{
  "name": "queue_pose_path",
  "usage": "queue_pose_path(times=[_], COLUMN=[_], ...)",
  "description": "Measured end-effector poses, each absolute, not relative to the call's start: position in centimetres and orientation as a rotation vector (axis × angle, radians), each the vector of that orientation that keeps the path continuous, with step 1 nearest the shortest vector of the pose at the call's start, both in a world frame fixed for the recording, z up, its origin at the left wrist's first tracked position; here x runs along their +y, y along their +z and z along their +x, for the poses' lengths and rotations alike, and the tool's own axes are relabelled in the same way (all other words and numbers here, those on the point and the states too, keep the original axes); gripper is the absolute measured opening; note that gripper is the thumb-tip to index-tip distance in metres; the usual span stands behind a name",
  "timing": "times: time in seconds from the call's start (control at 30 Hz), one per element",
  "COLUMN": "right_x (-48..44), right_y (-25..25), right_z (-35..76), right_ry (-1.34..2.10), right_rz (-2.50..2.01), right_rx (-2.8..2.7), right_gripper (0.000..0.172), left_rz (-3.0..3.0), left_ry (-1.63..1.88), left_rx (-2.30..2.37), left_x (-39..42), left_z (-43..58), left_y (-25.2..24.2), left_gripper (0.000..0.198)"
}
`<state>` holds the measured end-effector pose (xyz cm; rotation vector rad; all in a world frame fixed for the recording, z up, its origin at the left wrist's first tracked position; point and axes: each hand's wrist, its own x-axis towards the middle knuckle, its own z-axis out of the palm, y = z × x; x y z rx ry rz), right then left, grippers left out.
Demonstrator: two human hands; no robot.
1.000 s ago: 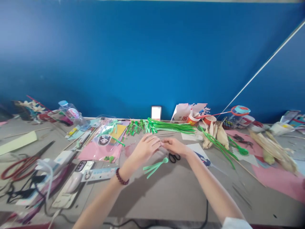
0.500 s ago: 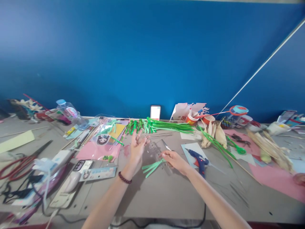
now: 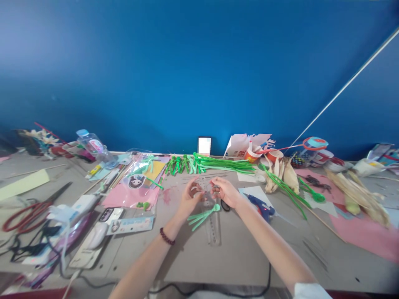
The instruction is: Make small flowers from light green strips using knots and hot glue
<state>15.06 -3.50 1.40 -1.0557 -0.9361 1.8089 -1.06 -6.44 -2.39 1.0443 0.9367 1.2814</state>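
Note:
My left hand and my right hand face each other over the middle of the table, fingers curled and fingertips a short gap apart. Whatever the fingertips pinch is too small to make out. Below them a clear plastic ruler lies lengthwise on the table. Across it rests a small bundle of pale green pipe cleaners, gathered at a round head and spread towards the left. Scissors lie partly hidden under my right hand.
Green pipe-cleaner bundles line the back near a small screen. A blue glue gun lies right, by dried husks. Pink paper, large red-handled scissors and a bottle are left. A cable crosses the front.
My right hand has let go of the pale green bundle, now lying on the ruler, and moved up. My left hand has come down and right, its fingers curling towards my right hand.

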Motion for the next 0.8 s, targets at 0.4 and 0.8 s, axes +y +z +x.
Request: queue_pose_path(times=[0.4,0.8], right_x=[-2.4,-2.9], right_y=[-1.1,-0.6], right_z=[15.8,15.5], right_ry=[1.593,1.54], right_rz=[-1.164,-1.259], right_rx=[-1.177,-1.292], right_gripper=[0.034,0.033], left_rz=[1.11,1.048], left_ry=[1.213,1.199], left_rx=[0.968,0.927], left_x=[-5.8,-5.9], left_z=[-1.4,-1.0], left_y=[-3.2,-3.5], left_gripper=[0.063,0.064])
